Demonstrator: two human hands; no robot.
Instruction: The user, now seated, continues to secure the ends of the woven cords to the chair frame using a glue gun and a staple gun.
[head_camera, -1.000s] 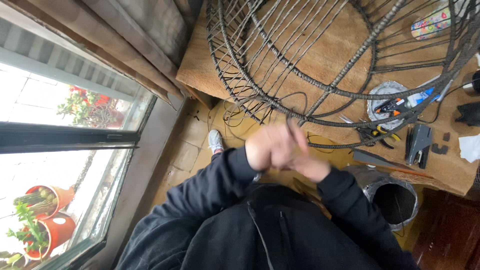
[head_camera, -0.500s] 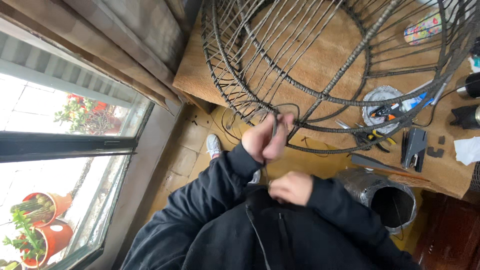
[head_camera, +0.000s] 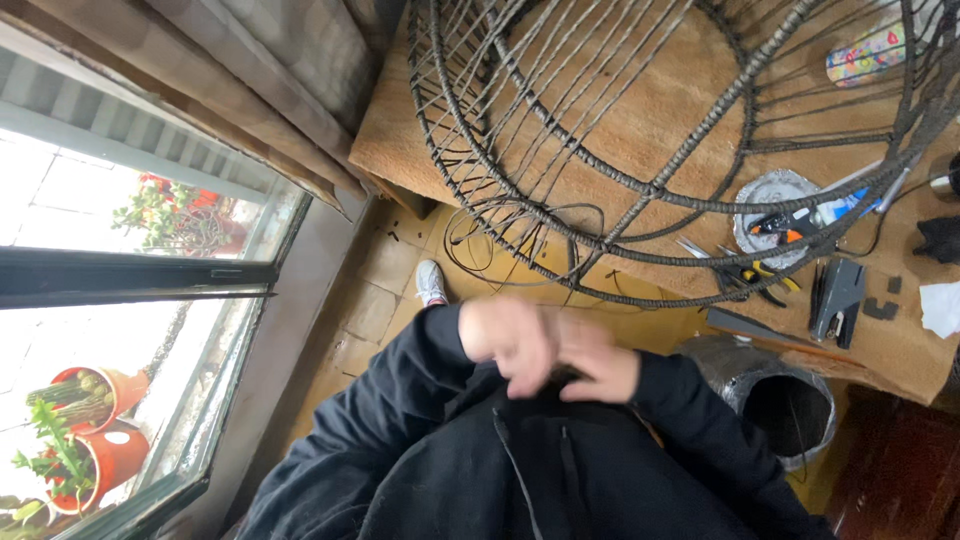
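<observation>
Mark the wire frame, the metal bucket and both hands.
wire frame (head_camera: 655, 190), head view, on a wrapped crossing bar.
metal bucket (head_camera: 735, 365), head view, on its outer wall.
left hand (head_camera: 512, 340), head view, back of hand.
right hand (head_camera: 600, 362), head view, back of hand.

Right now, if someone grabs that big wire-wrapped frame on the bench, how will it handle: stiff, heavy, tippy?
The frame is probably stiff: thick wrapped hoops joined by many thin spokes. Likely light for its size, being mostly open gaps. It may rock or roll, since its curved rim overhangs the wooden bench edge. Loose wire ends dangling below could snag.
</observation>
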